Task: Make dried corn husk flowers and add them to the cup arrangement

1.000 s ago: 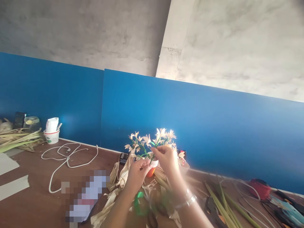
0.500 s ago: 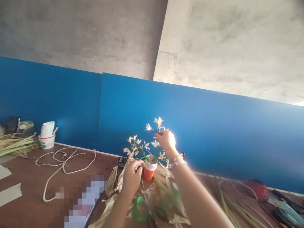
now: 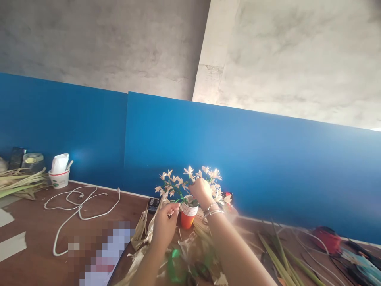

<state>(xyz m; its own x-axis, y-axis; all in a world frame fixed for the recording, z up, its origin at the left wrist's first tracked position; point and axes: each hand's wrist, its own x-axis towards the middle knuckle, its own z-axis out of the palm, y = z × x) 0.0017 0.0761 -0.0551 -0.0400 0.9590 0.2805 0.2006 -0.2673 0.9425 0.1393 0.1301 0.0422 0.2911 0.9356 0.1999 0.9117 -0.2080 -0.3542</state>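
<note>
The right hand has its grip pinched on the upright flower sprig, directly above the orange cup. The left hand sits just left of the cup, and I cannot tell how its grip stands.

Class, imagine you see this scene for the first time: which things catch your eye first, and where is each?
A bright blue wall panel fills the middle band behind the brown table. At centre, pale flowers stand in an orange cup, the right hand closed on their stems and the left hand beside the cup among dried husks. A white cable loops on the table's left.
</note>
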